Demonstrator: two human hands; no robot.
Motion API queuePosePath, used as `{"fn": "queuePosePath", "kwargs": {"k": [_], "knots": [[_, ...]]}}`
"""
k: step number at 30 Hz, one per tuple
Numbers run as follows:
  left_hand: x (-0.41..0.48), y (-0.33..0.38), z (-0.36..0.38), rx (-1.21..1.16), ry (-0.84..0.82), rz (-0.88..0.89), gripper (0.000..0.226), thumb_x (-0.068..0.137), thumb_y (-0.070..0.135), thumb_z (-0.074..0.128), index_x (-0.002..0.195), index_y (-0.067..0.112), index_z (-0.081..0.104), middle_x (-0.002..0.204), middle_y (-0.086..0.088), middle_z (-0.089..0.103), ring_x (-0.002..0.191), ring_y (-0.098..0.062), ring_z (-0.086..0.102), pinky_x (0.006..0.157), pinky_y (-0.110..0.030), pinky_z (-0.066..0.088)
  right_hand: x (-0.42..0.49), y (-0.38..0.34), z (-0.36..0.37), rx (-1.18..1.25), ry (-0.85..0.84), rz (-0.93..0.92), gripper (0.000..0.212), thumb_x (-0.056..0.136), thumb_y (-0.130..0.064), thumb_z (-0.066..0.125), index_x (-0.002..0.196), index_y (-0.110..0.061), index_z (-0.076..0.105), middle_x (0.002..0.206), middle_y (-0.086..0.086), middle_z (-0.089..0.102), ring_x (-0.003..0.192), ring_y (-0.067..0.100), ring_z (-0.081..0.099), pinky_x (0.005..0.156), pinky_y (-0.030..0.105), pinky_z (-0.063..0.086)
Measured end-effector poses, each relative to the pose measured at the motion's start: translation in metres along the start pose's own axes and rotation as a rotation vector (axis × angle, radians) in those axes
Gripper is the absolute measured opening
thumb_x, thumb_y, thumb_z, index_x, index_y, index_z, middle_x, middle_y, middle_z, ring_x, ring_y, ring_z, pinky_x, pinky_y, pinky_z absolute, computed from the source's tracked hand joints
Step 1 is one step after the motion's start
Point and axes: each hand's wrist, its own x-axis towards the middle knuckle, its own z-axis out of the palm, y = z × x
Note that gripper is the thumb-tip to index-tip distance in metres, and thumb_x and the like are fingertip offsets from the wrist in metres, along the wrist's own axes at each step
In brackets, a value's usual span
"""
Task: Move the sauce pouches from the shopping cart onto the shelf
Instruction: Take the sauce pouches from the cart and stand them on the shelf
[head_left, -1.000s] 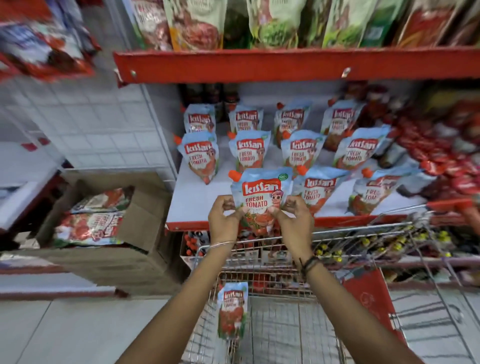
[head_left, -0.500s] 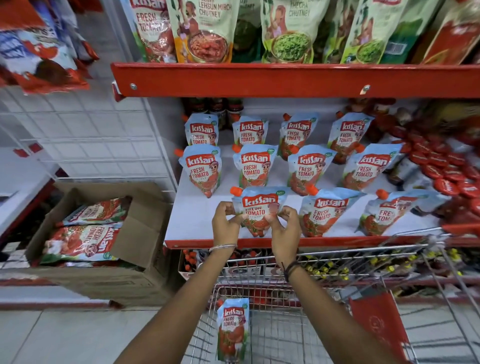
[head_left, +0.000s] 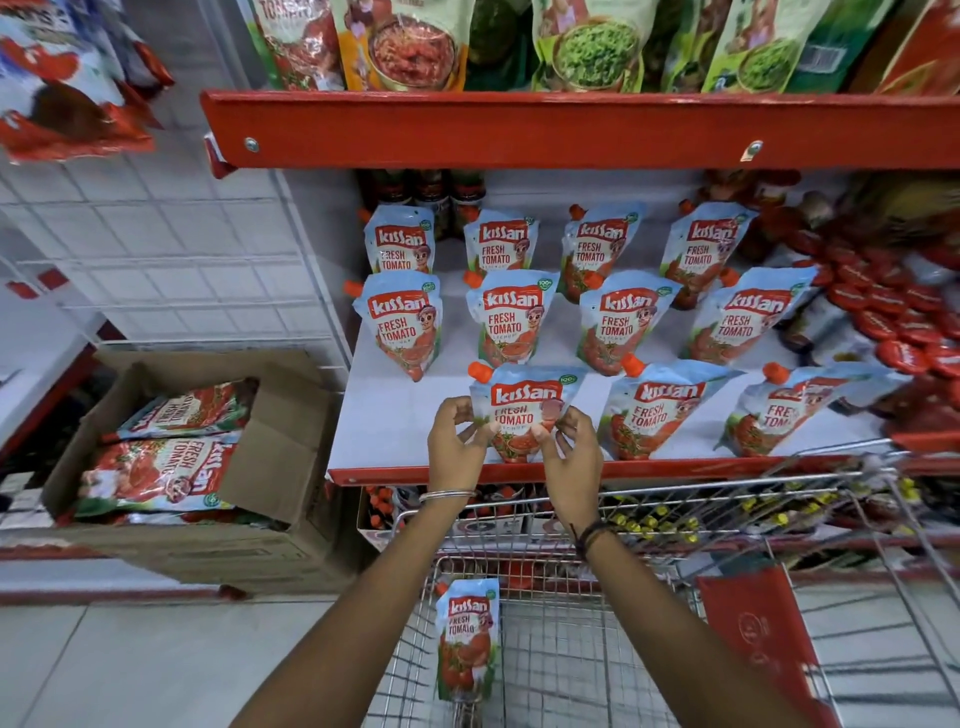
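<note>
A blue tomato sauce pouch (head_left: 524, 402) with an orange cap stands at the front of the white shelf (head_left: 395, 431), left end of the front row. My left hand (head_left: 457, 447) pinches its left edge and my right hand (head_left: 569, 457) pinches its right edge. Several matching pouches (head_left: 511, 322) stand in rows behind and to the right of it. One more pouch (head_left: 466, 639) leans upright against the left wall of the wire shopping cart (head_left: 571, 649) below my arms.
A red shelf lip (head_left: 571, 130) hangs overhead with chutney pouches above it. Red-capped bottles (head_left: 893, 322) lie at the shelf's right. An open cardboard box (head_left: 270, 467) with flat sauce packs sits on the floor to the left. A white wire grid panel (head_left: 182, 249) stands behind it.
Both hands have carried the pouch forward and down from above the cart onto the shelf's front row, where it now rests upright. My fingers have slid lower along its edges.
</note>
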Motion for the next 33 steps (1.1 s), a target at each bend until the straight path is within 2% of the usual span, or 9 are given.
{"fn": "queuePosePath", "kwargs": {"k": [2,7,11,16,21,24,26,28,33], "knots": [[-0.005,0.000,-0.001,0.006,-0.022,-0.020,0.032,0.076,0.000,0.065,0.104,0.009,0.050,0.106,-0.006,0.058,0.102,-0.018,0.054,0.094,-0.042,0.051,-0.006,-0.003,-0.002,0.022,-0.046,0.006,0.036,0.086,-0.014,0.062,0.120,-0.011,0.050,0.113,-0.003,0.056,0.106,0.011,0.054,0.096,0.031,0.046],[-0.030,-0.003,-0.011,0.030,0.027,0.003,0.046,0.077,0.010,0.068,0.117,0.013,0.045,0.123,-0.006,0.053,0.113,-0.015,0.051,0.097,-0.029,0.043,-0.029,0.003,-0.006,0.006,-0.029,0.069,0.055,0.086,-0.022,0.063,0.133,-0.009,0.038,0.135,0.009,0.047,0.121,0.013,0.045,0.107,0.033,0.039],[-0.060,-0.029,-0.029,0.045,0.130,0.071,0.033,0.079,0.024,0.062,0.108,0.016,0.050,0.112,-0.007,0.057,0.106,-0.016,0.056,0.091,-0.024,0.048,-0.063,0.021,-0.008,-0.029,-0.021,0.093,0.047,0.088,-0.026,0.059,0.129,-0.011,0.041,0.130,0.006,0.047,0.117,0.014,0.047,0.101,0.030,0.041],[-0.093,-0.098,-0.044,0.187,0.015,-0.141,0.012,0.081,0.021,0.054,0.085,0.033,0.054,0.087,0.004,0.062,0.082,-0.006,0.059,0.077,-0.032,0.051,-0.108,0.080,0.003,-0.104,-0.151,0.231,0.029,0.091,-0.022,0.056,0.117,-0.012,0.049,0.119,0.010,0.054,0.106,0.024,0.056,0.091,0.038,0.051],[-0.108,-0.179,-0.053,0.376,-0.058,-0.502,0.021,0.086,0.006,0.052,0.107,0.003,0.056,0.113,-0.022,0.062,0.106,-0.035,0.058,0.095,-0.051,0.048,-0.137,0.152,0.018,-0.046,-0.274,0.587,0.014,0.092,-0.012,0.053,0.105,-0.006,0.056,0.107,0.029,0.055,0.077,-0.002,0.055,0.079,0.005,0.045],[-0.115,-0.215,-0.050,0.483,-0.109,-0.684,0.029,0.083,0.003,0.055,0.110,-0.005,0.053,0.117,-0.025,0.059,0.111,-0.038,0.054,0.096,-0.043,0.046,-0.144,0.189,0.033,-0.191,-0.321,0.710,0.031,0.069,-0.064,0.054,0.071,-0.033,0.051,0.078,0.001,0.059,0.066,-0.011,0.056,0.061,0.000,0.042],[-0.121,-0.236,-0.046,0.515,-0.114,-0.800,0.027,0.081,0.005,0.058,0.105,-0.008,0.055,0.111,-0.025,0.062,0.106,-0.038,0.058,0.086,-0.039,0.047,-0.153,0.225,0.041,-0.275,-0.351,0.773,0.033,0.063,-0.046,0.074,0.061,-0.022,0.052,0.065,-0.002,0.057,0.053,0.002,0.055,0.053,0.004,0.043],[-0.124,-0.252,-0.042,0.499,-0.143,-0.945,0.031,0.081,0.010,0.060,0.104,-0.011,0.055,0.108,-0.023,0.063,0.102,-0.037,0.060,0.078,-0.039,0.047,-0.158,0.247,0.051,-0.286,-0.373,0.894,0.020,0.077,-0.017,0.073,0.074,-0.008,0.055,0.075,0.010,0.061,0.067,0.015,0.054,0.064,0.018,0.045],[-0.124,-0.291,-0.036,0.482,-0.135,-1.114,0.038,0.087,0.025,0.055,0.104,-0.010,0.056,0.112,-0.030,0.061,0.096,-0.039,0.059,0.078,-0.043,0.047,-0.161,0.288,0.064,-0.280,-0.321,1.066,0.019,0.081,-0.008,0.063,0.097,-0.002,0.056,0.083,0.011,0.059,0.079,0.024,0.055,0.066,0.027,0.046]]}}
